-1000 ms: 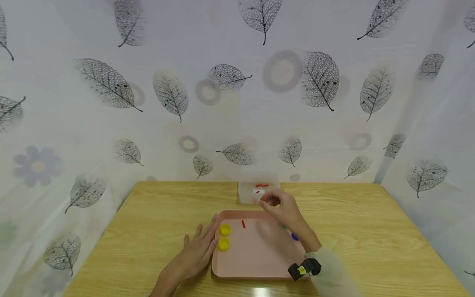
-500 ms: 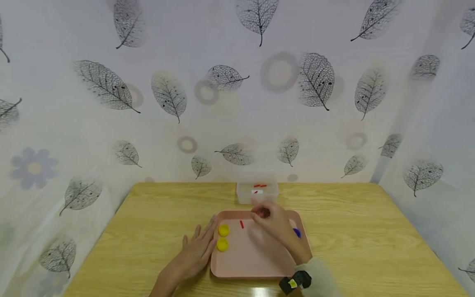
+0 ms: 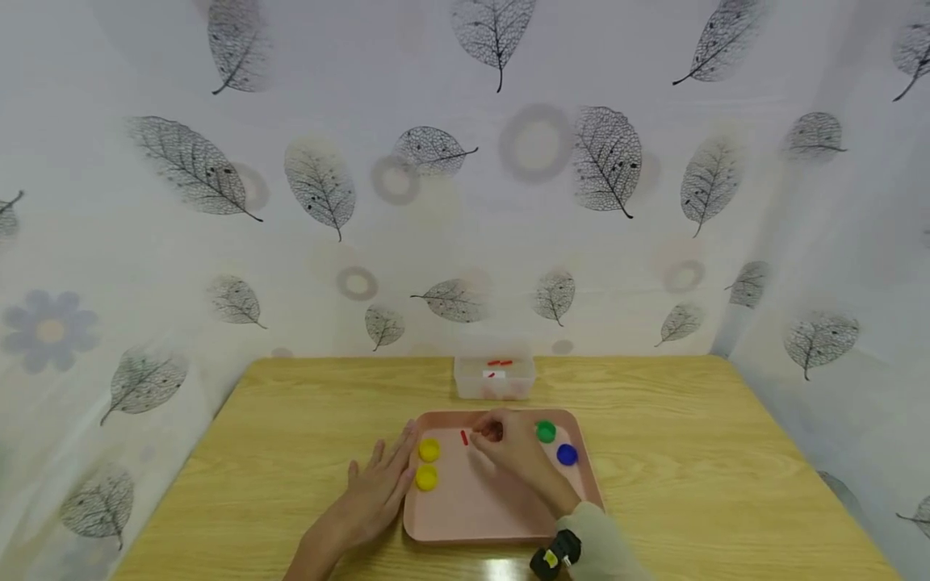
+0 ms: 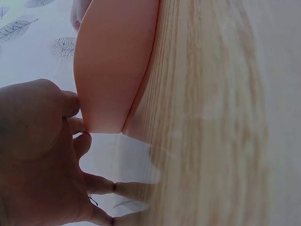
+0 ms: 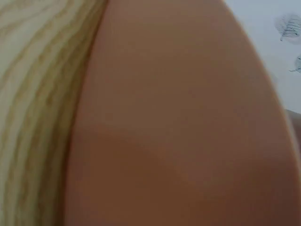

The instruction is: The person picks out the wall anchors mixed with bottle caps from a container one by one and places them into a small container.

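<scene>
A pink tray [image 3: 494,516] lies on the table. My left hand [image 3: 370,492] rests along its left side with fingers extended; in the left wrist view that hand's fingertips touch the tray's wall [image 4: 115,66]. Above the tray's upper middle, my right hand [image 3: 512,448] has thumb and forefinger drawn together. I cannot tell whether something small is between them. Just left of those fingertips lies a short red stick [image 3: 464,437]. Two yellow round caps [image 3: 427,464] sit at the tray's left; a green cap [image 3: 546,431] and a blue cap [image 3: 567,454] at its right.
A translucent box [image 3: 494,389] stands behind the tray with several red sticks [image 3: 500,363] showing in it. The wooden table [image 3: 676,452] ends at a leaf-patterned curtain [image 3: 407,266]. In the right wrist view the tray's side [image 5: 178,94] fills most of the frame.
My right hand has come from the box down over the tray, near the red stick, uncovering the green and blue caps. My left hand stays at the tray's side. The head view has shifted slightly.
</scene>
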A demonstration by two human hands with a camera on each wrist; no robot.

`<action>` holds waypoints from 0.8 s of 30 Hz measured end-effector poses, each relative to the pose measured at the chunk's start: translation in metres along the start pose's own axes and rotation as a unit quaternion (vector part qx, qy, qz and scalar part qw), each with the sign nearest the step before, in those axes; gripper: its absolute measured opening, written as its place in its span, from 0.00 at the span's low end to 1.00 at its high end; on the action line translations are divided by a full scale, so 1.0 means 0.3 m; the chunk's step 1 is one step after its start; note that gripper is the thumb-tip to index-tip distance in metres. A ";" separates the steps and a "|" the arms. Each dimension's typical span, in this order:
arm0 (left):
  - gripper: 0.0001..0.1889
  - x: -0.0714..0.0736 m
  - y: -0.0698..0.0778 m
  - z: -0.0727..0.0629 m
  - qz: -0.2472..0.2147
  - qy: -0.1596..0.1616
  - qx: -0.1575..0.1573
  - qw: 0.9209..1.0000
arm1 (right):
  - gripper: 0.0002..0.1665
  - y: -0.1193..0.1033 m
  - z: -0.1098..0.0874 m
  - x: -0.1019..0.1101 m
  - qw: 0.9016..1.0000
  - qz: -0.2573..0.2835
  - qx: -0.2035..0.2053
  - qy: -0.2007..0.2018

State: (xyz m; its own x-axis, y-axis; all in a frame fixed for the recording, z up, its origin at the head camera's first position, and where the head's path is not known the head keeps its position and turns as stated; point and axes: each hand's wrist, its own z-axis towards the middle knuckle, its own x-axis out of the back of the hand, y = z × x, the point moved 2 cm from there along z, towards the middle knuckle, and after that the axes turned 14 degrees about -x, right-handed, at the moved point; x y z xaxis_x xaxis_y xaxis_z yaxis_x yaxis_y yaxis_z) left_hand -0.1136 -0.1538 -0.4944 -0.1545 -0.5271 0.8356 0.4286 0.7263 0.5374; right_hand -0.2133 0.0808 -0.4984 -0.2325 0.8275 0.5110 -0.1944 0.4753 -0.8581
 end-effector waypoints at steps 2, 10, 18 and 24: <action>0.30 0.002 -0.001 -0.004 0.001 -0.002 0.003 1.000 | 0.03 0.002 0.003 -0.013 1.000 -0.005 0.000 -0.001; 0.31 0.012 -0.010 -0.005 0.008 0.001 0.007 1.000 | 0.03 0.007 0.024 -0.064 0.999 -0.017 0.020 0.040; 0.31 0.001 -0.013 -0.012 0.018 -0.005 -0.002 1.000 | 0.06 0.011 0.006 -0.105 0.992 -0.072 0.043 0.094; 0.31 -0.003 0.002 -0.004 0.012 -0.005 -0.009 1.000 | 0.08 -0.001 -0.013 -0.101 0.985 -0.115 0.035 0.127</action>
State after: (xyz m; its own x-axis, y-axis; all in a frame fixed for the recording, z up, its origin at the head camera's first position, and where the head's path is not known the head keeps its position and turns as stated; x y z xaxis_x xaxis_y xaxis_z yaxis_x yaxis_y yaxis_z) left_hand -0.1122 -0.1533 -0.4949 -0.1530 -0.5050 0.8494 0.4477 0.7309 0.5152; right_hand -0.2025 0.0568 -0.5139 0.0690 0.7530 0.6544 -0.2806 0.6441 -0.7116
